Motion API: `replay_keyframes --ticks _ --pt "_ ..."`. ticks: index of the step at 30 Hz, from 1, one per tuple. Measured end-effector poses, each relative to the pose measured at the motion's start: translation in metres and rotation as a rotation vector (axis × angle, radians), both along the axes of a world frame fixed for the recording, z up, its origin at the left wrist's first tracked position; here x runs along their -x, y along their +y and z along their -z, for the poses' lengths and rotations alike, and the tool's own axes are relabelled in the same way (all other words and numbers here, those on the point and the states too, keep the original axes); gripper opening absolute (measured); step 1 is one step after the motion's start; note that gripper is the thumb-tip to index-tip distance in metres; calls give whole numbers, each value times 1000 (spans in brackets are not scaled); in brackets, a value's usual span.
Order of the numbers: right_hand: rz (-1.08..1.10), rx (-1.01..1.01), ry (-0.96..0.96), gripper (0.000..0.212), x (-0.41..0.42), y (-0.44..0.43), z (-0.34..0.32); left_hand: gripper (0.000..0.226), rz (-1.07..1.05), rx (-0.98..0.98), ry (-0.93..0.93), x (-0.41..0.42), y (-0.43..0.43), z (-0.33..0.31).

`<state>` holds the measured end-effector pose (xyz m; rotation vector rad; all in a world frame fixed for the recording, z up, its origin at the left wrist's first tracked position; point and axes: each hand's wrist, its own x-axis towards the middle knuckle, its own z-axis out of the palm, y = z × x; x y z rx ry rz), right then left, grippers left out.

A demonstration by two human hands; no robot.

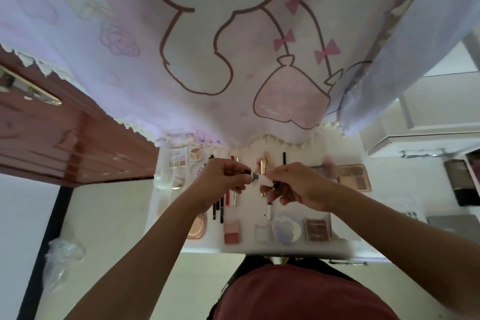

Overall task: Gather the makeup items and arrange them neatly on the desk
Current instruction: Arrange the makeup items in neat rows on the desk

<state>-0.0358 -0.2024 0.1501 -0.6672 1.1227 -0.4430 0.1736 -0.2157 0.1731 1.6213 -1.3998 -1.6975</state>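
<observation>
Makeup items (231, 232) lie in rows on the white desk (249, 248), below a big pink cartoon-rabbit curtain (233, 60). A brown eyeshadow palette (354, 176) sits at the right, a pale palette (178, 158) at the far left, and a round gold compact (198, 227) near the front beside dark pencils (218, 209). Any lettering is too blurred to read. Above the middle, the left hand (223, 176), fingers curled, pinches a small dark-and-silver tube (253, 176). The right hand (298, 184) pinches a whitish piece (265, 180) touching the tube's end.
</observation>
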Motion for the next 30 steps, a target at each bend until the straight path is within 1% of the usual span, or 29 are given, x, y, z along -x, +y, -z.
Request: replay_keyframes --ticks 2,6,11,14,17,20,22,25,30 --pt "-12 13 24 28 -4 -1 0 15 18 -4 1 -5 -5 0" --pt "-66 182 148 21 -8 -2 -2 13 61 -11 0 -11 -18 -3" --pt "-103 402 405 23 -22 -5 -1 4 141 9 -16 -20 -33 -3" --pt "-94 497 553 24 -33 -6 3 7 187 5 -50 -29 -44 3" --pt "-80 512 656 26 -39 -4 8 14 205 2 -65 -32 -51 10" --pt "-46 501 700 26 -47 0 17 26 220 -27 -103 -36 -55 22" --pt "-47 499 743 27 -50 3 23 29 218 -47 -110 -39 -57 31" --pt "-39 473 772 28 -53 6 31 24 224 -76 -104 -42 -64 41" --pt "-15 435 790 25 -56 8 52 8 240 -98 -98 -39 -79 63"
